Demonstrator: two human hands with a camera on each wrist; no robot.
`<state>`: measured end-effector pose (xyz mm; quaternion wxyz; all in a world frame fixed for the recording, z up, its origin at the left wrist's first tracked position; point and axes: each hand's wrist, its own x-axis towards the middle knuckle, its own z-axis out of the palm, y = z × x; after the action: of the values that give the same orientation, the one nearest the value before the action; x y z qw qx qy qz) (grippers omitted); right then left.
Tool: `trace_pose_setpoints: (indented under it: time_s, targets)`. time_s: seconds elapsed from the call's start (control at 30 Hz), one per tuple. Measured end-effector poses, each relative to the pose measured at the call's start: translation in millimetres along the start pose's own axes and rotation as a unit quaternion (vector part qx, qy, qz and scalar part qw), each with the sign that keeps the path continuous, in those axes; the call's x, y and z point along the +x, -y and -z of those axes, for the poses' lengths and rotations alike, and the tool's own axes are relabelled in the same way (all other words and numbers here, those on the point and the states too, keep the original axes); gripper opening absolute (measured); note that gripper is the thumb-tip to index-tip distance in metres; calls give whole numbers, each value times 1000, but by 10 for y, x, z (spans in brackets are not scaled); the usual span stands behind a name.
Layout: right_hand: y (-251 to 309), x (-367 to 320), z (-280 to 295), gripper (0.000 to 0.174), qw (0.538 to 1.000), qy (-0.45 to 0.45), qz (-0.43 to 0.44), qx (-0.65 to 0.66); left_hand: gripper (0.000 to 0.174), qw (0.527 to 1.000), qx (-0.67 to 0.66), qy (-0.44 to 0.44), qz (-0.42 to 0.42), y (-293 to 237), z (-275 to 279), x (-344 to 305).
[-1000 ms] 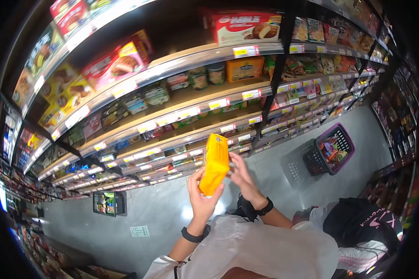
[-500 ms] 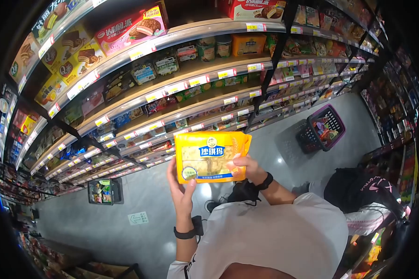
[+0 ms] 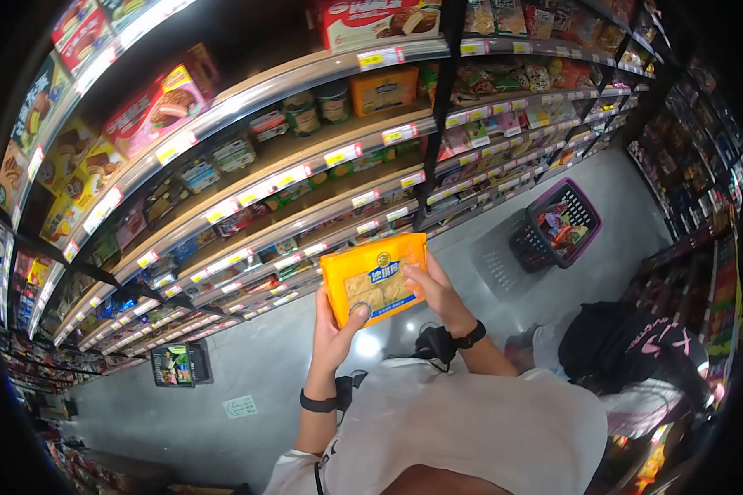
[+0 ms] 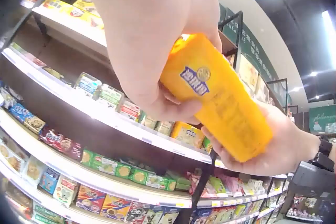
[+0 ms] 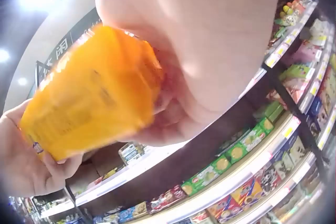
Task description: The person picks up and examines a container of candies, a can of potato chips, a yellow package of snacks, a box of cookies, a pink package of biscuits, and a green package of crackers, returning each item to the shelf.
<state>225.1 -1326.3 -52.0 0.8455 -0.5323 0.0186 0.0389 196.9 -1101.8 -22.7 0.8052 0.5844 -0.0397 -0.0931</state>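
Both hands hold a yellow-orange pack of sachima (image 3: 388, 291) in front of the person's chest, its windowed front facing up in the head view. My left hand (image 3: 332, 337) grips the lower left corner, thumb over the front. At the other end my right hand (image 3: 439, 290) grips the pack's right side, its thumb also on the front. In the left wrist view, the pack's narrow printed side (image 4: 231, 113) shows between the two hands. The right wrist view shows the pack's plain orange back and side (image 5: 94, 95), with the left hand (image 5: 29, 155) at its far end.
Tiered shelves (image 3: 281, 177) of boxed and bagged snacks run along the front. Another orange pack (image 3: 385, 89) stands on one shelf. On the floor are a purple-rimmed basket (image 3: 588, 239) and a dark basket (image 3: 200, 363). A person in a black top (image 3: 615, 342) is close at the right.
The pack has turned from edge-on in the left hand to front-up, then tilted slightly. The right hand, apart from it at first, has taken hold. The head view has shifted.
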Motion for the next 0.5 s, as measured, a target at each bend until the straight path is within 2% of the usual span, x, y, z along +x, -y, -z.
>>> trace_pose_setpoints:
  time_s: [0.1,0.2,0.33,0.43,0.5]
  targets:
    - [224,101,559,43,994,-80,-23,-67,67,999,7,35,2,267,-436,478]
    - [377,300,1087,46,990,-66,63,-109,66,998,23,61,-17,457,-842,930]
    - [726,614,1421,54,991,-74,58,-93,67,995,65,63,-45,508,-1204,1478]
    - [862,1158,1475,58,985,-53,123,-112,66,988,94,-3,-127,407,-1305,1915]
    - [923,1602,1386,58,976,-37,186,-104,63,944,243,-64,-216,314,-1151,2299]
